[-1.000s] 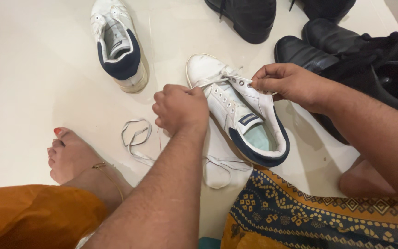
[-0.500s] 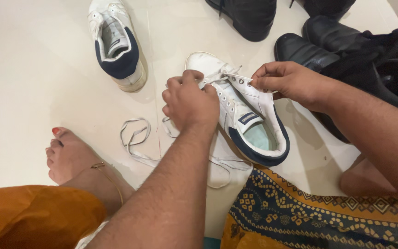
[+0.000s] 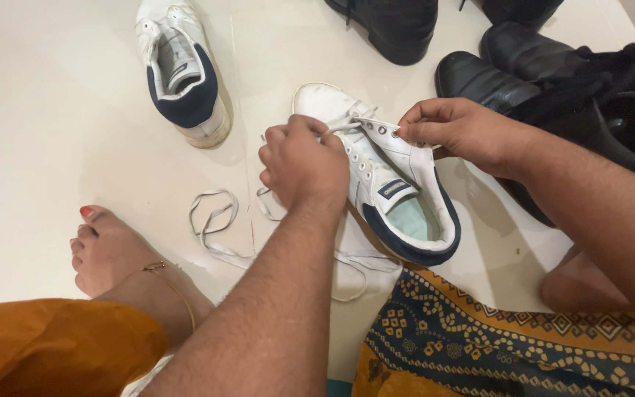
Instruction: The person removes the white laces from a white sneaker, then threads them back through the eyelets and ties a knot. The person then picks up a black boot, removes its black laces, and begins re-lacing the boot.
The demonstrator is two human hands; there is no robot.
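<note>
Left hand (image 3: 304,163) shifting up toward toe since a second ago, now pinching white lace (image 3: 218,224) at sneaker (image 3: 376,173) eyelets. Right hand (image 3: 456,132) gripping eyelet flap, fingers closed.

Glossy cream floor (image 3: 60,110), evenly lit

The left hand (image 3: 304,163) is covering the near side of the white sneaker (image 3: 395,197) and the lace end it is pinching; beyond the grip, black shoes (image 3: 398,26) are running off the top edge
</note>
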